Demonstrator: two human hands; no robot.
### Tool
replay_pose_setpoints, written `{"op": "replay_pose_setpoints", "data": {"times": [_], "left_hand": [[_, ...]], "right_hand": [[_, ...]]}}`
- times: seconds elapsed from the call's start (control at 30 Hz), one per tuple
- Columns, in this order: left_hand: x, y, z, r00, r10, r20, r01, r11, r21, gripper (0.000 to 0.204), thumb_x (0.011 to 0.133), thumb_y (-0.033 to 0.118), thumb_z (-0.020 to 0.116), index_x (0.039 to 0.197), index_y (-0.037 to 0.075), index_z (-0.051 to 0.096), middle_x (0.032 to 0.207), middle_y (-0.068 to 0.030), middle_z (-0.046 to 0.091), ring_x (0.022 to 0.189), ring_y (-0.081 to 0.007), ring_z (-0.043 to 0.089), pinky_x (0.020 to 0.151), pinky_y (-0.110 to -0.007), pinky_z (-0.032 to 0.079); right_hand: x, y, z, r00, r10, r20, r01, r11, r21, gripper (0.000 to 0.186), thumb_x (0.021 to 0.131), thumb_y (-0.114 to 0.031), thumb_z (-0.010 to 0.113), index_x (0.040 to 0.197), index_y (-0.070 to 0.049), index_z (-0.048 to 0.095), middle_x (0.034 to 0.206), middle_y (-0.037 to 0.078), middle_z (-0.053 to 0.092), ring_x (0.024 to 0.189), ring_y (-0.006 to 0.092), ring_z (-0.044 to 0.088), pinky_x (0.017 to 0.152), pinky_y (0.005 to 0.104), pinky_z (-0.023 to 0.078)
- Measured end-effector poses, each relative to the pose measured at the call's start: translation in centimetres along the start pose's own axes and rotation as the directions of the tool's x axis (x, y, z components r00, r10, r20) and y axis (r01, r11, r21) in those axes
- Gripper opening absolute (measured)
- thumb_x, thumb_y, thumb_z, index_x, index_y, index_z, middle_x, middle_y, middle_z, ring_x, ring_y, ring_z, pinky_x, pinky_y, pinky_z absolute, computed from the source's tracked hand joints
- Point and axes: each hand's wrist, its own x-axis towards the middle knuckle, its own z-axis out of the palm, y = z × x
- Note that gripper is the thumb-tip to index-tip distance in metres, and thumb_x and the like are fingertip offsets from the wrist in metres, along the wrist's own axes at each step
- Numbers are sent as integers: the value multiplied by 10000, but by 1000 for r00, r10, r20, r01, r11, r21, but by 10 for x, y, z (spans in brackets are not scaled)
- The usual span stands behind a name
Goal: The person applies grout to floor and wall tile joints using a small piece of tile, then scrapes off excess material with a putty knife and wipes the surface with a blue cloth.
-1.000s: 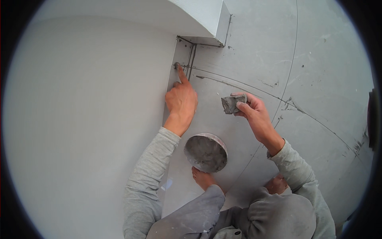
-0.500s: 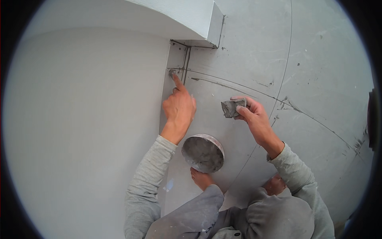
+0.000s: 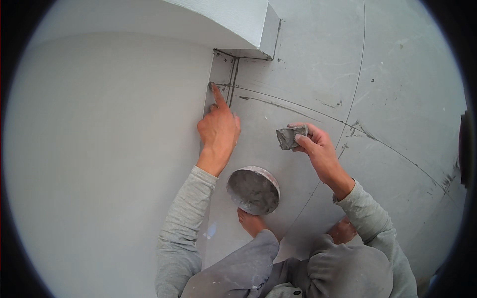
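Note:
My left hand (image 3: pixel 218 130) stretches its index finger to the skirting tile (image 3: pixel 223 62) at the foot of the wall. Its fingertip, dark with grey grout, presses on the joint near the tile's top edge; the other fingers are curled, and no tool shows in them. Between thumb and fingers, my right hand (image 3: pixel 320 151) pinches a small flat piece coated with grey grout (image 3: pixel 286 138), held above the floor tiles. A round bowl (image 3: pixel 243 204) with grey grout inside sits between my forearms, by my left foot (image 3: pixel 251 222).
A plain pale wall (image 3: pixel 109 149) runs along the left. A boxed white ledge (image 3: pixel 238 22) juts out at the top, ending in a corner by the skirting. Large grey floor tiles (image 3: pixel 303 69) carry dark grout lines and smears. A dark object (image 3: pixel 465 149) stands at the far right.
My left hand has shifted slightly left and up, its fingertip moving along the joint to the skirting's top edge by the wall. The right hand and the bowl stay in place.

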Motion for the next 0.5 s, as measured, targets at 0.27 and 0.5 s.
{"op": "replay_pose_setpoints", "data": {"times": [0.27, 0.5], "left_hand": [[-1, -1, 1, 999, 10, -36, -15, 990, -137, 969, 924, 305, 715, 1630, -66, 165, 939, -153, 699, 733, -309, 722, 595, -443, 563], [-3, -3, 1, 999, -53, 5, 51, 934, -353, 892, 933, 287, 656, 1625, -53, 208, 1027, -198, 709, 861, -384, 715, 749, -484, 574]], "right_hand": [[0, 0, 0, 1000, 14, -8, -14, 1000, 6, 300, 1034, -72, 539, 1305, -11, 653, 1063, 32, 732, 947, 98, 676, 872, 292, 539], [-3, 0, -1, 1000, 13, -7, -13, 1000, 7, 311, 1030, -72, 539, 1314, 0, 643, 1066, 38, 734, 950, 105, 680, 877, 299, 543]]}}
